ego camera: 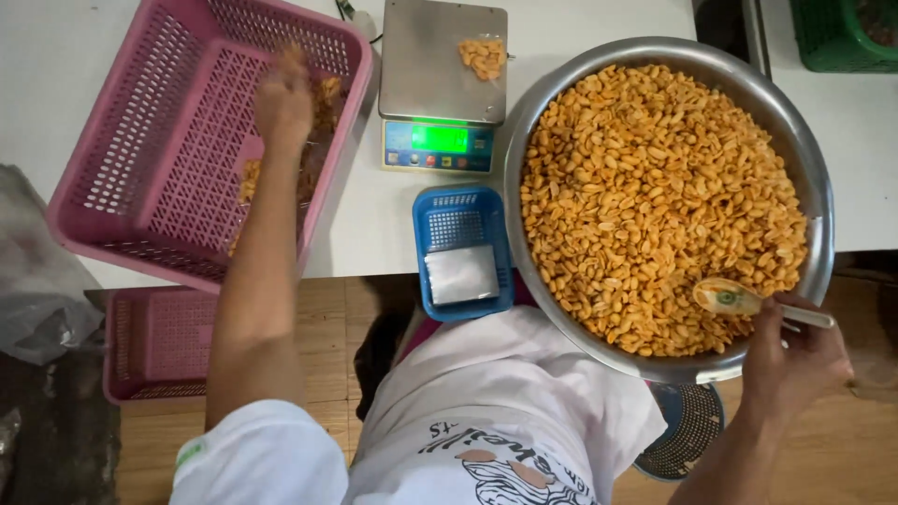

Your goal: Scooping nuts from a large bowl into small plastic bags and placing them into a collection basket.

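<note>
Peanuts [659,206] nearly filled your bowl [816,168]; left of it, your left hand [283,101] dropped a packet into the pink basket [140,159]; your right hand [790,351] gripped a spoon [739,299].

Small food-packing workshop: digital scale [441,84], huge steel bowl [816,168] of peanuts [655,196], plastic baskets [168,140].

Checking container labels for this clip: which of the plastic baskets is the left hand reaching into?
The large pink basket on the table's left; the left hand is inside it. The small blue basket and lower pink basket are untouched.
</note>
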